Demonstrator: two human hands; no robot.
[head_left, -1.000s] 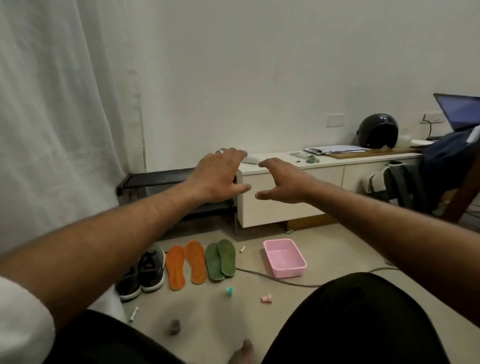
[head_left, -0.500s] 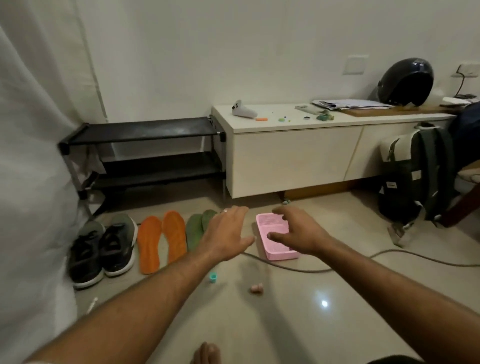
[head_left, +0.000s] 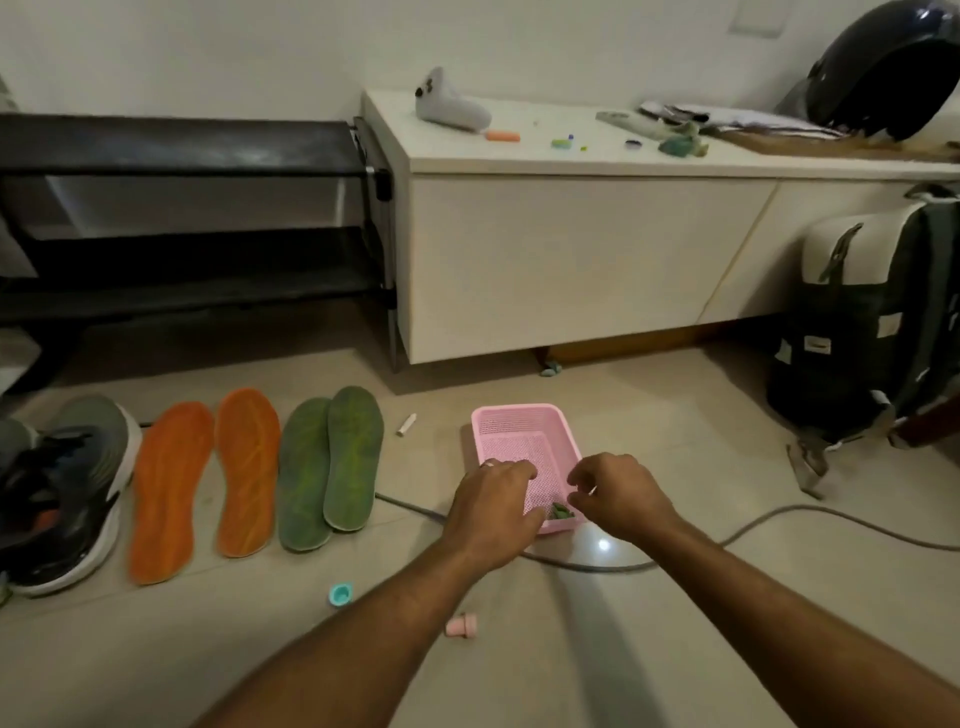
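landmark = pink basket (head_left: 522, 422), flat on the floor tiles

left hand (head_left: 493, 512) is over the basket's near-left rim, fingers (head_left: 511, 470) pressed together and bent down into the basket; gripping the rim or just resting, can't tell

right hand (head_left: 621, 496) is over the basket's near-right corner, fingers (head_left: 584, 475) curled in toward the thumb, nothing visible between them, can't tell if pinching

small green piece (head_left: 561, 512) lies inside the basket at its near edge, between the two hands, just beside the left thumb; contact unclear

left of the basket: white tube (head_left: 406, 424), then green insoles (head_left: 332, 467), orange insoles (head_left: 208, 478), sneakers (head_left: 62, 493) furthest out, all side by side

grey cable (head_left: 753, 530) passes just by the basket's near edge and runs off to its right

nearer the camera than the basket: teal cap (head_left: 341, 593) and pink cap (head_left: 461, 625), apart from each other

behind the basket: white cabinet (head_left: 571, 260); backpack (head_left: 872, 332) off to the basket's far right
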